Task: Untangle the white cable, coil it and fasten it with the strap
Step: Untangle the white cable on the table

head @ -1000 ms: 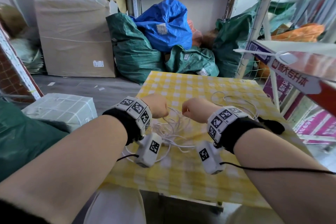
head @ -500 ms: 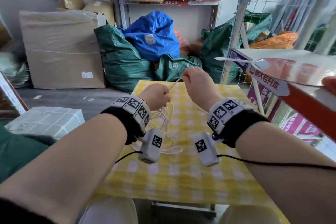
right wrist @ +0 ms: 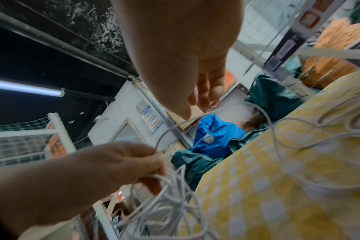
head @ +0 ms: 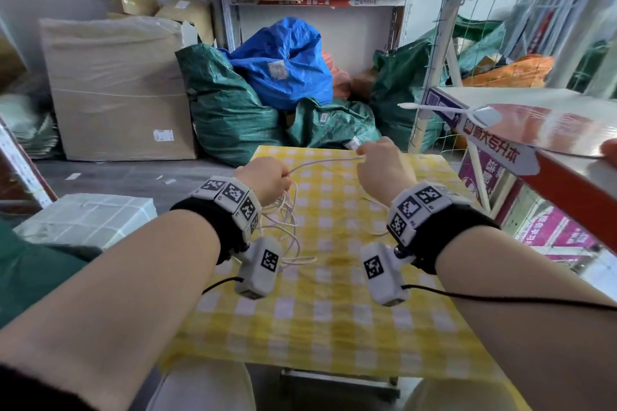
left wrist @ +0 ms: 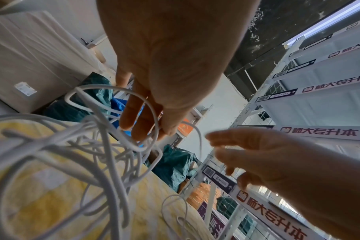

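Note:
The white cable (head: 324,162) runs as one strand between my two hands above the yellow checked table (head: 334,327). My left hand (head: 283,177) grips a bunch of tangled loops (head: 283,220) that hang down to the cloth. In the left wrist view its fingers (left wrist: 142,123) curl through several loops (left wrist: 105,146). My right hand (head: 362,152) pinches the strand between thumb and fingers, as the right wrist view shows (right wrist: 187,113). More cable (right wrist: 298,146) lies slack on the cloth under the right wrist. I see no strap.
A shelf unit with a red and white edge (head: 500,150) juts in close at the right, level with my right hand. Green and blue sacks (head: 283,67) and a large wrapped box (head: 117,87) stand beyond the table's far edge.
Both hands have lifted the tangle off the cloth. The right hand has drawn a strand out of the bunch, and the hands now stand farther apart.

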The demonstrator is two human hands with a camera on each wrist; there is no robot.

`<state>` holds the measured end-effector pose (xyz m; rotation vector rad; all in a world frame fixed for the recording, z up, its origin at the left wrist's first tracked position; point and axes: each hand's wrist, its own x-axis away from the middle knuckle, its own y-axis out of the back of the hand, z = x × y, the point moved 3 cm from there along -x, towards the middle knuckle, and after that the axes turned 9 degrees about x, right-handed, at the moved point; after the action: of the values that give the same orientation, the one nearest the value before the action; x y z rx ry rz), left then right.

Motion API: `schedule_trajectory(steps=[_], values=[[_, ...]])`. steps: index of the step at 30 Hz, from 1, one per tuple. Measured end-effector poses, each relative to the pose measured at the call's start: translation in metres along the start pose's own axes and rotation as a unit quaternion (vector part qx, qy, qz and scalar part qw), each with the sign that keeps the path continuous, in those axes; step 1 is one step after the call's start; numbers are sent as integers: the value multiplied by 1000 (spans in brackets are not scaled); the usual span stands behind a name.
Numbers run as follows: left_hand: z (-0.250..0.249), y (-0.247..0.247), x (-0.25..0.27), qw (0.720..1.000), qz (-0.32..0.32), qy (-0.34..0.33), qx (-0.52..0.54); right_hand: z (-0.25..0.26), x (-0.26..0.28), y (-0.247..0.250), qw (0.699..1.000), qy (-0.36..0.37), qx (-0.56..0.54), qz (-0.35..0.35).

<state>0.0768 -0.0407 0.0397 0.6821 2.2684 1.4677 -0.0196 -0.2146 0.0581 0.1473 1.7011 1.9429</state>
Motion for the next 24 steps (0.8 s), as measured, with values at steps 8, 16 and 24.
schedule_trajectory(steps=[8, 16, 24], values=[[-19, -12, 2, 998, 21, -60, 9, 56, 12, -22, 970, 236, 36, 36], [-2, -8, 3, 998, -5, -25, -51, 32, 2, 7, 979, 128, -101, -121], [16, -2, 2, 996, 17, -5, -89, 7, -5, -3, 994, -19, -63, -90]])
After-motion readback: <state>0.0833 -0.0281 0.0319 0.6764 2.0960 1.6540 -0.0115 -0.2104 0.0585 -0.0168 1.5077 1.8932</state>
